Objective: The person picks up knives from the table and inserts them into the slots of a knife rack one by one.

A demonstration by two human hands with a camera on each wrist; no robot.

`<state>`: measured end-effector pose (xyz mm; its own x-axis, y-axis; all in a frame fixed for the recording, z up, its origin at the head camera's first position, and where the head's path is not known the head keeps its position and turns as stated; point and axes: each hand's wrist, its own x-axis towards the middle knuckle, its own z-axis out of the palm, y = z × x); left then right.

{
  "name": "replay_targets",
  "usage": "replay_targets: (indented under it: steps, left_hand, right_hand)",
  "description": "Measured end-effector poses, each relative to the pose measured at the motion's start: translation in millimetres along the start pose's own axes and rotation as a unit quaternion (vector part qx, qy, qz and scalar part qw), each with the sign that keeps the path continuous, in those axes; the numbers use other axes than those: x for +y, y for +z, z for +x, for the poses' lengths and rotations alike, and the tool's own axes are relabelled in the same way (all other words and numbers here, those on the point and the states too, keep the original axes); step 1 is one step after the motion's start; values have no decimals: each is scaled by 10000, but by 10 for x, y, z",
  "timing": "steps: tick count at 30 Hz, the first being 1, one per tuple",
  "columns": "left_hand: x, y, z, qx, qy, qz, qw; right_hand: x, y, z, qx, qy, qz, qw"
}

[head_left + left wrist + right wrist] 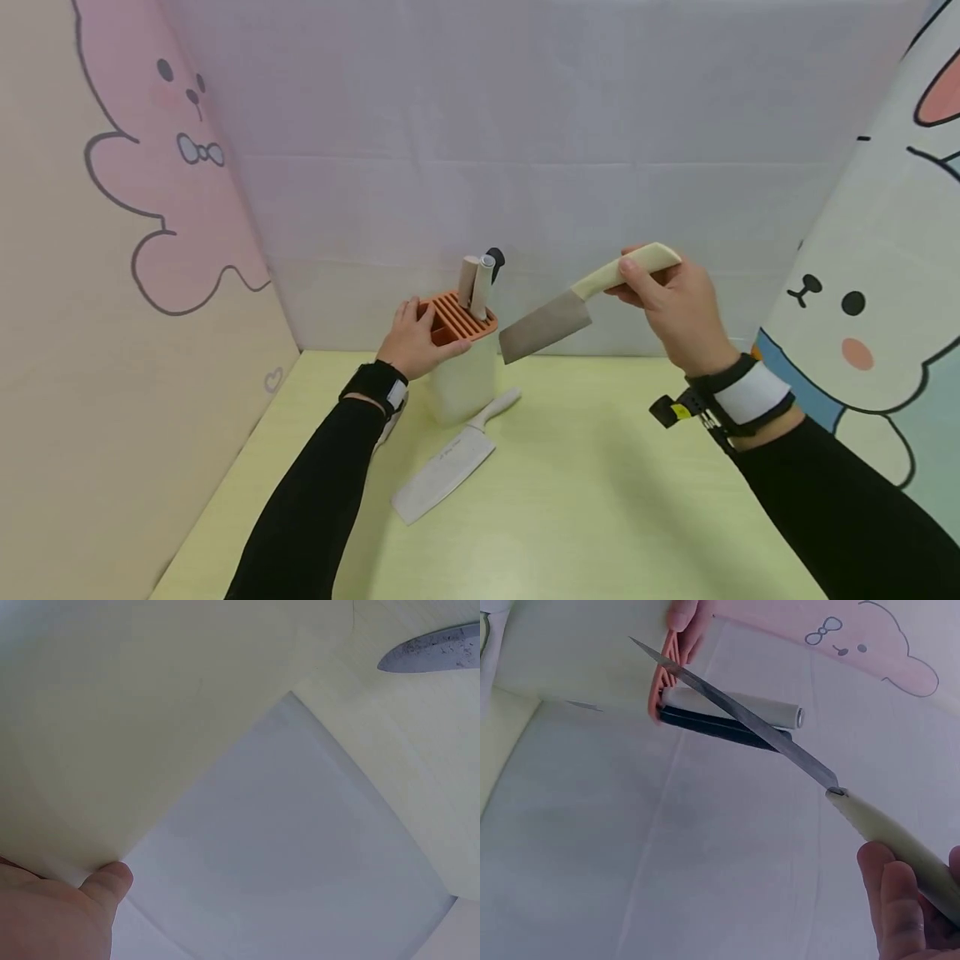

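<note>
My right hand (678, 312) pinches the cream handle of a cleaver (546, 327), held in the air right of the knife block with its blade slanting down to the left. In the right wrist view the blade (742, 716) crosses in front of the block's orange slotted top (664, 679). My left hand (420, 342) grips the rim of that orange top (456, 320), thumb along the front edge. Below it is the block's pale body (465, 379). Two light handles (482, 287) and a black one (496, 260) stand up from the slots.
A second cleaver (446, 473) with a light handle lies flat on the pale yellow table (600, 500) in front of the block. Another blade (390, 427) lies partly hidden under my left wrist. A white sheet (562, 167) hangs behind, with cartoon-printed panels at both sides.
</note>
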<state>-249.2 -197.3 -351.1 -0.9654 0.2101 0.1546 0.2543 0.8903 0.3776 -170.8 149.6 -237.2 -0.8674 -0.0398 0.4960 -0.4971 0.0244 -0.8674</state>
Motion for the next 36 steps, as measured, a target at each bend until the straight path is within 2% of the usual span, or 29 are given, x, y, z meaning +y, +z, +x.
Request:
replay_targets:
  steps: [6,11,13,18,20,26,36]
  left_hand:
    - [-18,27,28,-4,-24,-10,10000]
    - [-25,30,27,48,35,-66,10000]
    - [-21,42,24,46,66,-67,9999]
    - [4,48,14,-27,53,-38,10000]
    - [19,38,12,-45,36,-31,10000]
    - [44,12,4,-88,47,-28,9999]
    - [34,38,-2,-81,120,-128,9998]
  right_hand:
    - [-220,295,154,-39,-463,-536,9975]
    - [-269,515,251,-2,-822,-912,9924]
    - [-260,578,272,6,-967,-1118,9890]
    - [-231,680,307,115,-1399,-1904,9716]
    - [-228,711,318,152,-1501,-2047,9671]
    - [-208,814,339,62,-1662,-2090,9637]
    - [-102,905,330,-72,-1675,-2584,9514]
